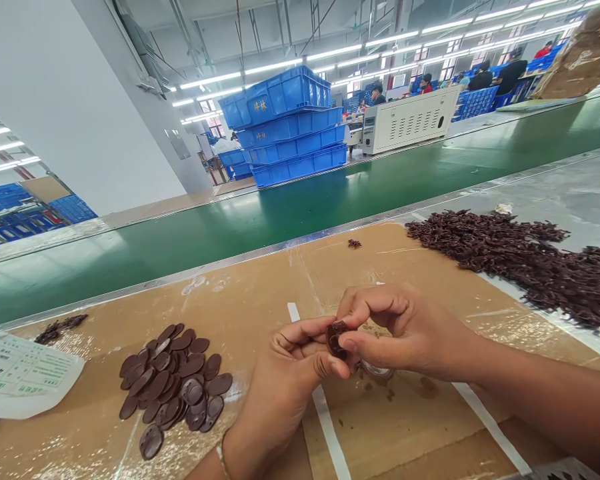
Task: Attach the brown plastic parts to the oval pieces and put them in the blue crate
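At the middle of the work surface, my left hand [300,363] holds a small dark brown oval piece [336,339] between thumb and fingers. My right hand [393,330] pinches the upper right side of that same piece, its fingertips close to those of my left hand. A pile of dark brown oval discs [173,380] lies left of my left hand. To the right, beyond my right hand, spreads a large heap of thin dark brown pieces [510,253]. A small round clear container [377,370] is partly hidden under my right hand.
Behind the brown-covered table [250,293] runs a green conveyor belt [300,210]. Stacked blue crates [300,137] and a beige machine [410,120] stand beyond it. A labelled plastic bag [25,373] lies at the left. Several people sit far back.
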Tool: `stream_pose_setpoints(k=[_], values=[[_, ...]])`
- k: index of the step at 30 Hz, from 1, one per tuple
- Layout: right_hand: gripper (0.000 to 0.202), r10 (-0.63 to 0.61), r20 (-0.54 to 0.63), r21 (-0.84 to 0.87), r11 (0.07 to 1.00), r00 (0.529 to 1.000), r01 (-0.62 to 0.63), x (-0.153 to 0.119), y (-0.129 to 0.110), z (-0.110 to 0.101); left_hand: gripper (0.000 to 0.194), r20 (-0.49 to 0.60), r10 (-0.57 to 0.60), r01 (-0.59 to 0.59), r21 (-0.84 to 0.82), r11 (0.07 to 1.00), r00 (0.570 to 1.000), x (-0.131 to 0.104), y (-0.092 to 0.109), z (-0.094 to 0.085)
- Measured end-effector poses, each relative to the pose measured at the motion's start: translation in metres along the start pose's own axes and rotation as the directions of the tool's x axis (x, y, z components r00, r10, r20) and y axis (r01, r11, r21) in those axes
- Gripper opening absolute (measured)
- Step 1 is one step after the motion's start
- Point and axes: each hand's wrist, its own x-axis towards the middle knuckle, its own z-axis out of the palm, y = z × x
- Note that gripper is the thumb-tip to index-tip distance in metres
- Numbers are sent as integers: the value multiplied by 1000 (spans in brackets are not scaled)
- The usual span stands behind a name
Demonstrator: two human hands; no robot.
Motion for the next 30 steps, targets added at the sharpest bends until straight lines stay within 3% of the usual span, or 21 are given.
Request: stream_pose_setpoints(k=[30], values=[[15,-14,4,7,1000,1000,14,0,-3,0,30,-20,-18,19,17,1000,1000,-1,2,2]])
